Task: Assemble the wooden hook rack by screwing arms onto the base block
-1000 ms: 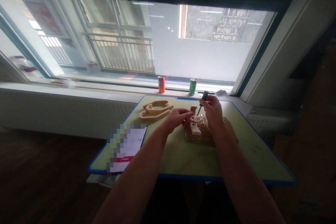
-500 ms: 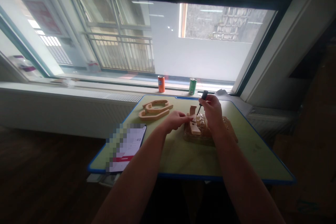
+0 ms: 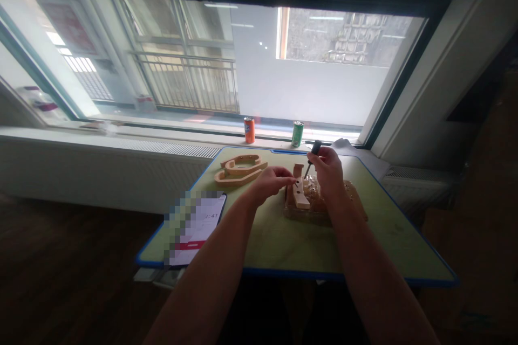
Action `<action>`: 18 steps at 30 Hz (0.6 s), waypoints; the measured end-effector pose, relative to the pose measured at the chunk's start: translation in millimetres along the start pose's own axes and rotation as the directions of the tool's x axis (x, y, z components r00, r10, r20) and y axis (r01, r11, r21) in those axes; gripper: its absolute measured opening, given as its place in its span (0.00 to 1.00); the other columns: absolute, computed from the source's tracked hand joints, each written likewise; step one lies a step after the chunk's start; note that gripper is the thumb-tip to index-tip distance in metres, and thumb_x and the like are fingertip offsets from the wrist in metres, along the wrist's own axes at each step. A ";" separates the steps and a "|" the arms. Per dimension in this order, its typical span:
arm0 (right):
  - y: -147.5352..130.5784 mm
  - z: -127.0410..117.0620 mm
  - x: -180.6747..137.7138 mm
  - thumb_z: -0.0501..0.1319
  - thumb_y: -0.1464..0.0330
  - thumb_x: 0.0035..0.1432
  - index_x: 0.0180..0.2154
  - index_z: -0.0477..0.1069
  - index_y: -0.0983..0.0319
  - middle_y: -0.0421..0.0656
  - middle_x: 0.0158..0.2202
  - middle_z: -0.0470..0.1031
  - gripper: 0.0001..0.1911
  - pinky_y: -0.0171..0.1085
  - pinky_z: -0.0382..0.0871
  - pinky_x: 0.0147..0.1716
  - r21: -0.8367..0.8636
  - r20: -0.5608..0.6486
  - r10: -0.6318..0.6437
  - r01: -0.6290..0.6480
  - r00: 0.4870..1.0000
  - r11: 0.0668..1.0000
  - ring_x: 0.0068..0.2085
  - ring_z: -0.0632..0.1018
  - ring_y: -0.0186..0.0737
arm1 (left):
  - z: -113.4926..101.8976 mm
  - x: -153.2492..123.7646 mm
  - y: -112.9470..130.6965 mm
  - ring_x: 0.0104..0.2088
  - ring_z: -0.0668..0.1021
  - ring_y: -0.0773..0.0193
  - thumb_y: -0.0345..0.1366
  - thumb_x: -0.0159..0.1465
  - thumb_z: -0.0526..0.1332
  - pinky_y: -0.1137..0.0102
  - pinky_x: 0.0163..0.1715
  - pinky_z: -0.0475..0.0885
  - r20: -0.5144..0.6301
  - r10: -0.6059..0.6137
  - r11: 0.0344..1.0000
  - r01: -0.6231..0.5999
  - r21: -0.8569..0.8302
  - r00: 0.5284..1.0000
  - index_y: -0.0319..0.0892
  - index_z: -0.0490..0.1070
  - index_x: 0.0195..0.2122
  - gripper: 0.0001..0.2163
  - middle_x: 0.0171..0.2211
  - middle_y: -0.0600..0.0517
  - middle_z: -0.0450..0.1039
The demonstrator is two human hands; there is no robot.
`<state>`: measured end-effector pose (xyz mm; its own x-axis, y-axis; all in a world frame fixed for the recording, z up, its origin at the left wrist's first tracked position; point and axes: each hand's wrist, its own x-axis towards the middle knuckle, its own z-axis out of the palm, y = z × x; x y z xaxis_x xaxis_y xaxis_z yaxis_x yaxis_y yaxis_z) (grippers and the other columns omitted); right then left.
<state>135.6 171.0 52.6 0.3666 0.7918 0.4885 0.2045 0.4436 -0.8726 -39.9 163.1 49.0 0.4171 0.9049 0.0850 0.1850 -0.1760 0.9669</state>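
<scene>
My right hand (image 3: 328, 172) is closed round a black-handled screwdriver (image 3: 314, 151), whose tip points down at a small wooden assembly (image 3: 300, 192) lying on a crinkled plastic bag (image 3: 353, 193). My left hand (image 3: 271, 181) rests beside the wooden piece with its fingers pinched at the left edge; what they pinch is too small to make out. Both hands work over the far middle of a green table (image 3: 283, 242) with a blue rim.
Two curved wooden parts (image 3: 239, 168) lie stacked at the table's far left. A phone (image 3: 197, 229) sits at the near left corner. An orange can (image 3: 250, 130) and a green can (image 3: 297, 133) stand on the window sill behind the table.
Both hands stay at the wooden assembly. My left hand's fingers shifted slightly along its left edge. The screwdriver holds nearly the same tilt.
</scene>
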 end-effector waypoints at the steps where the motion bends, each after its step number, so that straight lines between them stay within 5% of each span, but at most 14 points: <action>1: -0.5 -0.1 -0.1 0.64 0.57 0.44 0.35 0.68 0.60 0.41 0.32 0.72 0.18 0.38 0.65 0.29 -0.003 -0.004 0.001 -0.001 1.000 1.000 0.30 0.71 0.36 | -0.2 -1.0 1.6 0.21 0.63 0.72 0.38 0.53 0.64 0.75 0.19 0.55 0.005 0.014 1.000 -0.014 -0.012 1.000 0.39 0.74 0.33 0.09 0.26 0.52 0.70; 7: -4.2 -0.1 -1.1 0.64 0.57 0.44 0.35 0.68 0.60 0.41 0.32 0.72 0.17 0.37 0.65 0.28 0.001 -0.007 0.018 -0.018 1.000 1.000 0.30 0.71 0.36 | 2.1 -4.1 6.4 0.21 0.64 0.74 0.33 0.52 0.64 0.76 0.19 0.56 0.113 0.072 0.995 -0.062 -0.083 0.991 0.39 0.73 0.31 0.05 0.25 0.53 0.70; 18: -4.0 0.8 -1.9 0.65 0.59 0.44 0.33 0.68 0.60 0.39 0.30 0.71 0.16 0.36 0.64 0.28 0.030 -0.014 0.001 -0.001 1.000 1.000 0.29 0.70 0.34 | 6.7 2.6 -4.8 0.29 0.73 0.68 0.39 0.49 0.67 0.74 0.29 0.67 0.163 0.105 0.993 -0.096 -0.065 0.981 0.38 0.74 0.33 0.12 0.30 0.50 0.74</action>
<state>133.4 168.1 55.1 0.3795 0.7864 0.4874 0.1766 0.4556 -0.8725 -33.7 163.7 43.0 0.5734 0.8062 0.1457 0.0860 -0.2361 0.9679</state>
